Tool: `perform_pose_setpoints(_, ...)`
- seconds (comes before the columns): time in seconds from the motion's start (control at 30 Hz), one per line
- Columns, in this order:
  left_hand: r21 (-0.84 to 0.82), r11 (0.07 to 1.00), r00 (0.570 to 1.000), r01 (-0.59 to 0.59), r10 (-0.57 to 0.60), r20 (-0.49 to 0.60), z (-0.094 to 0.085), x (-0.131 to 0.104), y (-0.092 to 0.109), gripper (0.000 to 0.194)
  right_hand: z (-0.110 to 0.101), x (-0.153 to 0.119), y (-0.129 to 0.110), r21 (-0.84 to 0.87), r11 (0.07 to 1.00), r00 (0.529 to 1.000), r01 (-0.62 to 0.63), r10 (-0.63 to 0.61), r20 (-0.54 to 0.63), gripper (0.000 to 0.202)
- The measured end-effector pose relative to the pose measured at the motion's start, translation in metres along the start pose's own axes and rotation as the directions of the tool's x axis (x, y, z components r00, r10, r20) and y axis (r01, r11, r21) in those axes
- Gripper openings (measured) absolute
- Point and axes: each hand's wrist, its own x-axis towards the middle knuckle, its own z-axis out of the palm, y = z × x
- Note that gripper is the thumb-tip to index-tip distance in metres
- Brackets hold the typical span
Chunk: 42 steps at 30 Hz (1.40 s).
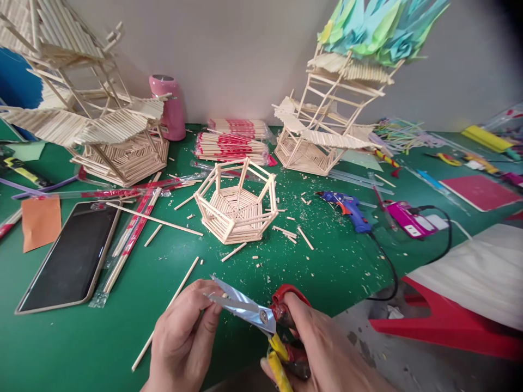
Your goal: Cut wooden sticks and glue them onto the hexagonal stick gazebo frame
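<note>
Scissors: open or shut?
Open, partway. The blades of the scissors diverge toward their tips, beside the left hand; the right hand grips the handles.

Across the top of the frame we see a plain, pale grey wall, softly lit. A green bench meets it, filling the middle. At lower right we make out dark-blotched grey floor and a red plastic stool.
</note>
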Motion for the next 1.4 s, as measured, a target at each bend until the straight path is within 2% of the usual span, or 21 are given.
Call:
perform_pose_setpoints(0.2, 0.024, 1.000, 0.999, -0.002, 0.003, -0.038, 0.000, 0.002, 0.004, 0.014, 0.001, 0.000, 0.003, 0.078, 0.996, 0.995, -0.045, 0.038, 0.089, 0.028)
perform_pose_setpoints(0.3, 0.053, 0.996, 0.997, -0.070, 0.068, 0.035, -0.004, 0.004, 0.003, 0.016, 0.004, 0.002, 0.005, 0.092, 0.993, 0.986, -0.067, 0.051, 0.160, 0.023)
perform_pose_setpoints(0.37, 0.000, 0.998, 0.994, -0.070, 0.070, 0.084, -0.005, 0.004, 0.003, 0.019, 0.005, 0.005, 0.004, 0.133, 0.987, 0.983, -0.089, 0.065, 0.171, 0.022)
perform_pose_setpoints(0.43, -0.134, 0.990, 0.997, 0.039, -0.029, 0.075, -0.004, 0.003, 0.003, 0.015, 0.003, 0.007, 0.002, 0.197, 0.974, 0.984, -0.109, 0.077, 0.163, 0.023)
perform_pose_setpoints(0.5, -0.301, 0.928, 0.976, 0.217, -0.205, 0.071, -0.001, 0.001, 0.003, 0.005, 0.000, 0.010, 0.000, 0.252, 0.961, 0.989, -0.112, 0.082, 0.126, 0.024)
perform_pose_setpoints(0.6, -0.468, 0.758, 0.888, 0.454, -0.430, 0.164, 0.001, 0.000, 0.000, 0.014, -0.004, 0.013, 0.001, 0.288, 0.954, 0.992, -0.084, 0.054, 0.113, 0.028)
perform_pose_setpoints(0.67, -0.531, 0.651, 0.835, 0.543, -0.486, 0.257, -0.001, 0.000, -0.004, 0.017, -0.005, 0.015, 0.004, 0.275, 0.959, 0.991, -0.070, 0.035, 0.131, 0.031)
perform_pose_setpoints(0.8, -0.583, 0.508, 0.773, 0.634, -0.446, 0.451, -0.005, 0.001, -0.011, 0.015, -0.005, 0.017, 0.012, 0.216, 0.976, 0.992, -0.024, -0.004, 0.127, 0.032)
perform_pose_setpoints(0.93, -0.581, 0.448, 0.733, 0.680, -0.433, 0.524, -0.007, 0.002, -0.011, 0.016, -0.004, 0.018, 0.017, 0.131, 0.991, 0.993, 0.038, -0.051, 0.104, 0.036)
perform_pose_setpoints(1.1, -0.545, 0.455, 0.710, 0.704, -0.423, 0.564, -0.006, 0.006, -0.009, 0.021, -0.006, 0.020, 0.019, 0.041, 0.996, 0.988, 0.078, -0.083, 0.129, 0.035)
perform_pose_setpoints(1.4, -0.503, 0.516, 0.710, 0.694, -0.369, 0.600, -0.011, 0.004, -0.018, 0.021, -0.010, 0.020, 0.023, -0.076, 0.986, 0.975, 0.148, -0.133, 0.179, 0.034)
